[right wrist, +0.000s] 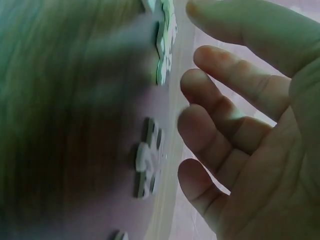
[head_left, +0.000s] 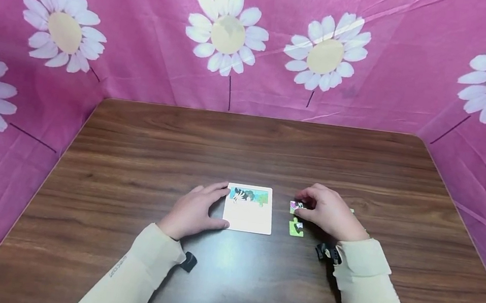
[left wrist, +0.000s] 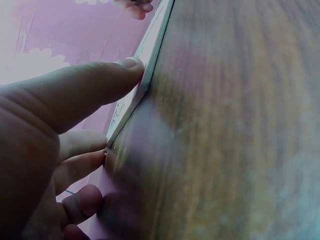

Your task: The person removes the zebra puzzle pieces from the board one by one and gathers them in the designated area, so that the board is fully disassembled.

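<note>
A square white puzzle board (head_left: 247, 217) lies flat on the table, with a picture strip showing a zebra (head_left: 244, 194) along its upper part. My left hand (head_left: 197, 212) rests at the board's left side, thumb on the near corner and fingertips by the far one. To the right of the board, my right hand (head_left: 326, 212) is over a pink-and-white puzzle piece (head_left: 293, 205), its fingers loosely bent. In the right wrist view a gap shows between those fingers and the puzzle pieces (right wrist: 150, 160). A green puzzle piece (head_left: 294, 228) lies just nearer than the hand.
Part of another piece (head_left: 352, 210) peeks out beyond the right hand; the hand hides what else lies there. The wooden table (head_left: 243, 146) has a pink cloth (head_left: 148, 31) with white flowers behind it and along both sides.
</note>
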`<state>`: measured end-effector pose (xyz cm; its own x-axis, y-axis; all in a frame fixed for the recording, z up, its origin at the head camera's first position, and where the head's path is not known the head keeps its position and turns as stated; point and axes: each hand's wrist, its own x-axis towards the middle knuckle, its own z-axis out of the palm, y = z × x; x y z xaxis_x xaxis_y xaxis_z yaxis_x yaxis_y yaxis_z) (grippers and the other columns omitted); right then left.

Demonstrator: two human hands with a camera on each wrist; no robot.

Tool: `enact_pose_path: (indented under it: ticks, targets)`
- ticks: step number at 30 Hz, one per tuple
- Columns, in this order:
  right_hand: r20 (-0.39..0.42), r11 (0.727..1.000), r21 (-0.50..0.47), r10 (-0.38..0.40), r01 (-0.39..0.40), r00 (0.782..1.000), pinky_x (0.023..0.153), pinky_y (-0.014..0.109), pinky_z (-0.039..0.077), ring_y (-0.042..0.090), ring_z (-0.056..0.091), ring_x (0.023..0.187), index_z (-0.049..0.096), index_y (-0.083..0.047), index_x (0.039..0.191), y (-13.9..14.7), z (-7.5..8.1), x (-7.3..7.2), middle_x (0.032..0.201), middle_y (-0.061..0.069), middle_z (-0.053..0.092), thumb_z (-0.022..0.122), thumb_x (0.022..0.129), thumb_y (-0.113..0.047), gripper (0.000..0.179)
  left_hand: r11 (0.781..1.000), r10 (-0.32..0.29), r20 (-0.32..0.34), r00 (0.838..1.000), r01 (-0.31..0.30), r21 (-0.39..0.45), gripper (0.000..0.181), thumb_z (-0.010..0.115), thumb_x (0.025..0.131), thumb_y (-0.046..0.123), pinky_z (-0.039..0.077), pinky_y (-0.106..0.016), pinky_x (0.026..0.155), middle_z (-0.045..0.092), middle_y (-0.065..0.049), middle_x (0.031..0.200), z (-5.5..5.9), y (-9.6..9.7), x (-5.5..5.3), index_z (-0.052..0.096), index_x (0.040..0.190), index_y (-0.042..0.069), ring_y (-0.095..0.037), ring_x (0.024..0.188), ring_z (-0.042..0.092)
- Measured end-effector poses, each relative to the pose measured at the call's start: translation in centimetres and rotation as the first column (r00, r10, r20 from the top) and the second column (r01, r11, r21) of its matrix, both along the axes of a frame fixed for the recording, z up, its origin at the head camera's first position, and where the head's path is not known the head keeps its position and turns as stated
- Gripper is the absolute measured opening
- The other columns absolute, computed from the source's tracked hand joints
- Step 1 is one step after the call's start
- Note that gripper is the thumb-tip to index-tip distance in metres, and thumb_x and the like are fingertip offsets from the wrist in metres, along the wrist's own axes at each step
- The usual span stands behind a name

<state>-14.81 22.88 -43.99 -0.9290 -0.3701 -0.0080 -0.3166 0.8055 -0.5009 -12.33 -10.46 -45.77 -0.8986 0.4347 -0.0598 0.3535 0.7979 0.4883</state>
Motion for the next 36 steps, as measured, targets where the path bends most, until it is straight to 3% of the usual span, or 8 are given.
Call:
enact_pose_path:
  ticks: [17, 29, 36]
  targets:
    - [0.036, 0.999, 0.043, 0.001, -0.002, 0.999, 0.072, 0.035, 0.045, 0.015, 0.055, 0.078, 0.075, -0.008, 0.101, 0.65, 0.04, -0.20, 0.083, -0.003, 0.061, 0.082, 0.079, -0.018, 0.025, 1.000, -0.003, -0.005, 1.000, 0.003, 0.000, 0.081, 0.082, 0.078, 0.048, 0.047, -0.049, 0.096, 0.043, 0.005, 0.157, -0.09, -0.09, -0.17, 0.054, 0.146, 0.015, -0.026, 0.128, 0.051]
    - [-0.039, 0.992, 0.127, -0.016, 0.021, 0.999, 0.067, 0.034, 0.043, 0.012, 0.052, 0.070, 0.078, -0.012, 0.094, -0.01, 0.10, -0.16, 0.076, -0.007, 0.059, 0.079, 0.075, -0.020, 0.021, 1.000, -0.005, -0.001, 1.000, 0.004, -0.003, 0.081, 0.082, 0.078, 0.048, 0.046, -0.048, 0.097, 0.042, 0.004, 0.157, -0.21, -0.12, -0.18, 0.053, 0.147, 0.015, -0.027, 0.128, 0.051]
    - [0.012, 0.997, 0.079, -0.014, 0.013, 1.000, 0.068, 0.034, 0.042, 0.013, 0.052, 0.072, 0.076, -0.011, 0.096, 0.59, 0.28, -0.20, 0.077, -0.004, 0.058, 0.083, 0.076, -0.022, 0.024, 1.000, -0.006, 0.003, 1.000, 0.006, -0.013, 0.081, 0.082, 0.078, 0.048, 0.047, -0.047, 0.097, 0.042, 0.004, 0.157, -0.32, -0.16, -0.28, 0.053, 0.147, 0.016, -0.026, 0.127, 0.051]
